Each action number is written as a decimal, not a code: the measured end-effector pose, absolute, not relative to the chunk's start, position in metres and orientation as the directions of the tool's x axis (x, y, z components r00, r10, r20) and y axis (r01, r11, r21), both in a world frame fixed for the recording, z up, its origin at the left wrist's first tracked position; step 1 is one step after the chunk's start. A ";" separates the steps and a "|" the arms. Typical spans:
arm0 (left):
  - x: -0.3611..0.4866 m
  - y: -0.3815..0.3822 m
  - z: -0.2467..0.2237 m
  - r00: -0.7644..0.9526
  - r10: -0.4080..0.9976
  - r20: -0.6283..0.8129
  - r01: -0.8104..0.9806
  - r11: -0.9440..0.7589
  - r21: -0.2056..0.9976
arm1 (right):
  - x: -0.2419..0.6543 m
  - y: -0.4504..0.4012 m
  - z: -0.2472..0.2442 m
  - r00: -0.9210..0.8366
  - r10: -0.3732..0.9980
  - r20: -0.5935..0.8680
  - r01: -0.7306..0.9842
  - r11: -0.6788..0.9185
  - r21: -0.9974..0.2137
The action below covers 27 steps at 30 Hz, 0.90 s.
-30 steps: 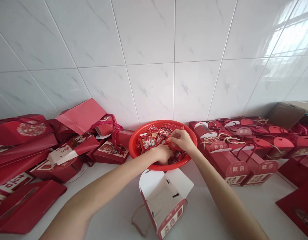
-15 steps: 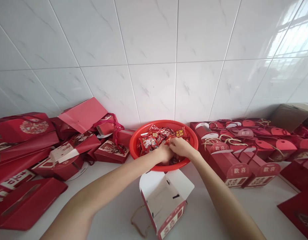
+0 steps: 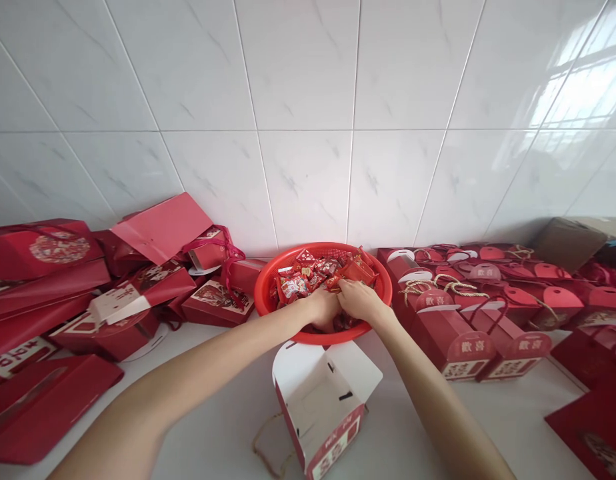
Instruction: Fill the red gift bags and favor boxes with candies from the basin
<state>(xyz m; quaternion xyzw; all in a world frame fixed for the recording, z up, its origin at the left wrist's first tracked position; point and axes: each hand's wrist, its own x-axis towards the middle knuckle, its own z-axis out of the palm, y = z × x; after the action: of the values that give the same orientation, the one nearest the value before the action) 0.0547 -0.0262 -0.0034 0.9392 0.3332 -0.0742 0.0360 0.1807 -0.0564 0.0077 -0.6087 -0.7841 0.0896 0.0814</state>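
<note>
Both our left hand (image 3: pixel 324 309) and right hand (image 3: pixel 357 300) were in the basket (image 3: pixel 388 293) at twelve o'clock, among the sweets (image 3: pixel 295 285); we cannot tell either grip. The open box (image 3: pixel 322 403) sat at six.

The characters "歡喜" stand in pale print on the rounded end flaps of the two front closed boxes (image 3: pixel 453 340) (image 3: pixel 513 337). The same pair shows on the flap of a box just behind them (image 3: pixel 435 300) and, smaller, on a box farther back (image 3: pixel 485 271). Print on the open white-lined box (image 3: pixel 335 443) and the candy wrappers (image 3: pixel 294 285) is too unclear to read.
</note>
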 end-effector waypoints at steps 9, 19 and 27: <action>0.057 -0.028 0.001 0.720 0.603 -0.343 0.644 -0.765 0.006 | 0.184 -0.053 0.003 -0.207 0.973 0.100 0.889 0.229 -0.397; 0.047 -0.012 0.003 0.788 0.533 -0.308 0.602 -0.565 0.564 | 0.193 -0.041 0.003 0.061 0.950 0.306 0.542 0.226 -0.809; 0.042 0.004 0.002 0.653 0.750 0.102 0.425 -0.475 0.770 | 0.199 -0.034 -0.004 0.290 0.885 0.364 0.285 0.284 -0.916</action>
<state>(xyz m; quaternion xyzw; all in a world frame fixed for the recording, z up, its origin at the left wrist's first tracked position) 0.0425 0.0042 0.0021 0.8303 0.3539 0.2192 0.3705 0.1991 -0.0342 -0.0041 -0.5422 -0.5393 0.2533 0.5925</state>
